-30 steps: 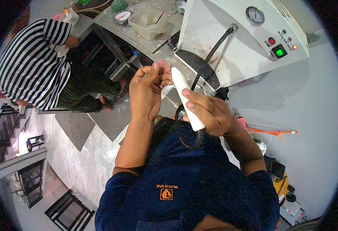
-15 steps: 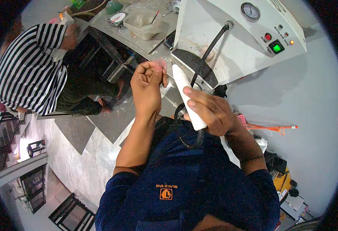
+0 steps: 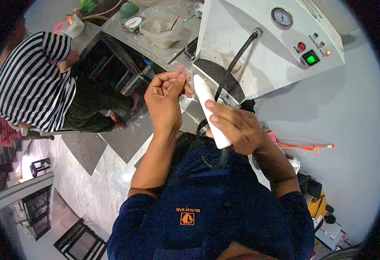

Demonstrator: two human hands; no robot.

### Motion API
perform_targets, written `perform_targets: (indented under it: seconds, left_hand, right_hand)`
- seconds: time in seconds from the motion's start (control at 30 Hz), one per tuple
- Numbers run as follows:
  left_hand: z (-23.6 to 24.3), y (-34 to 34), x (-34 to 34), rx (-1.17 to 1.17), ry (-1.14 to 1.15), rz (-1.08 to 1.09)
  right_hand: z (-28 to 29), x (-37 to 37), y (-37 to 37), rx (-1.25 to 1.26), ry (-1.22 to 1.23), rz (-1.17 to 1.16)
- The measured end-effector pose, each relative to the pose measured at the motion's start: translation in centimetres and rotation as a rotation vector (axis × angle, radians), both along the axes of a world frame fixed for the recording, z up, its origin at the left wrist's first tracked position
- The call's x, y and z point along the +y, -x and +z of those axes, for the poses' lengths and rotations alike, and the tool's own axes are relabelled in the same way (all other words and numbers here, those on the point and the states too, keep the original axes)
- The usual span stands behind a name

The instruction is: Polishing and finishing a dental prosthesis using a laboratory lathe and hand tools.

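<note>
My left hand (image 3: 164, 104) is closed, its thumb and forefinger pinching a small, translucent pink piece (image 3: 181, 69) whose exact kind I cannot make out. My right hand (image 3: 239, 128) is wrapped round a tapered white handpiece (image 3: 208, 106). The narrow tip of the handpiece points up, just right of my left fingertips and apart from them. From its lower end a black hose (image 3: 237, 56) loops round behind it and runs up to a fitting on a white machine (image 3: 259, 52).
The machine carries a round gauge (image 3: 281, 17) and a lit green switch (image 3: 311, 57). Left of it, a worktop (image 3: 125, 37) holds a clear plastic tub (image 3: 162, 32). A person in a striped top (image 3: 34, 82) sits at the left. An orange stick (image 3: 307, 146) lies at right.
My left hand has turned slightly, and the pink piece has shifted with it. The handpiece has barely moved. The person in stripes has leaned forward and drawn in an arm.
</note>
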State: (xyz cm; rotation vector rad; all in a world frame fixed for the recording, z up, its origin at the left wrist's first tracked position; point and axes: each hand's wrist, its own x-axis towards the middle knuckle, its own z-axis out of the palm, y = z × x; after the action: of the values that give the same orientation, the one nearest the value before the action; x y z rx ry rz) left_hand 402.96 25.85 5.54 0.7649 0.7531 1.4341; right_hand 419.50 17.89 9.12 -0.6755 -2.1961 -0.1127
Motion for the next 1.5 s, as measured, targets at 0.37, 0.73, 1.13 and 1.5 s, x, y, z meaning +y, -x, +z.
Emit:
perform_targets:
  seconds: [0.37,0.73,1.13,1.5]
  left_hand:
    - [-0.6,0.7,-0.1,-0.021,-0.013,0.021]
    - [-0.9,3.7,-1.8,-0.02,0.011,0.163]
    - [-0.4,5.0,-2.8,-0.033,0.004,0.269]
    - [-0.6,3.7,-2.0,-0.118,-0.021,0.318]
  right_hand:
    - [0.3,0.2,-0.2,0.048,0.073,-0.027]
    - [0.7,0.6,1.4,0.044,0.12,0.025]
    - [0.7,1.8,2.0,0.057,0.086,0.153]
    - [0.9,1.7,1.3,0.033,0.09,0.174]
